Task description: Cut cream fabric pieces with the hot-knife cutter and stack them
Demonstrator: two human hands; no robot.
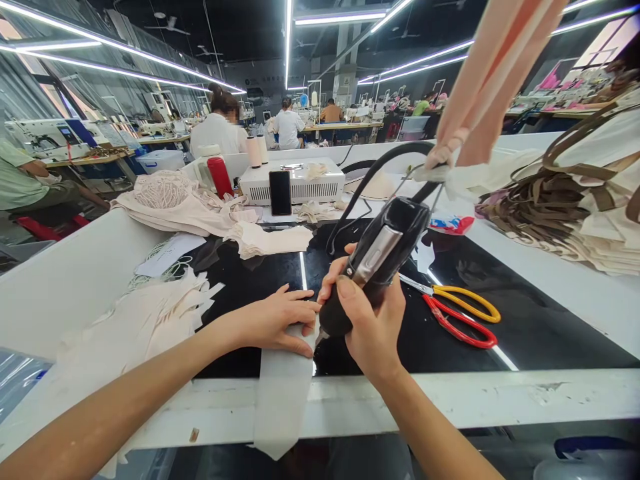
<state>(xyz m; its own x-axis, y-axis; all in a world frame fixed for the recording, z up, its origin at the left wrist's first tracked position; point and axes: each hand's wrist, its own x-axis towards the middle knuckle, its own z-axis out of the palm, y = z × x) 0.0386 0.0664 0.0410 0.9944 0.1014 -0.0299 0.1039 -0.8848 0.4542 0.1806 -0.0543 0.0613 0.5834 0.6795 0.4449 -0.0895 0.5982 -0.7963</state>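
Observation:
A black handheld power tool [383,257] with a metal plate on its side is in my right hand [373,320], its rounded dark end pointing down to the left. My left hand [285,320] lies with fingers spread on a pale strip of material [283,400], which hangs over the table's front edge. The left fingertips are close beside the tool's lower end. A cable runs from the tool's top, where peach cloth [500,80] is tied. Right of my right hand lie scissors [460,313] with one yellow and one red handle.
Cream fabric pieces [135,320] lie at the left. Behind the black work surface [540,327] stand a phone [281,193], a white box [300,183] and a red object [219,177]. Brown straps [540,207] are piled right. Several people sit farther back.

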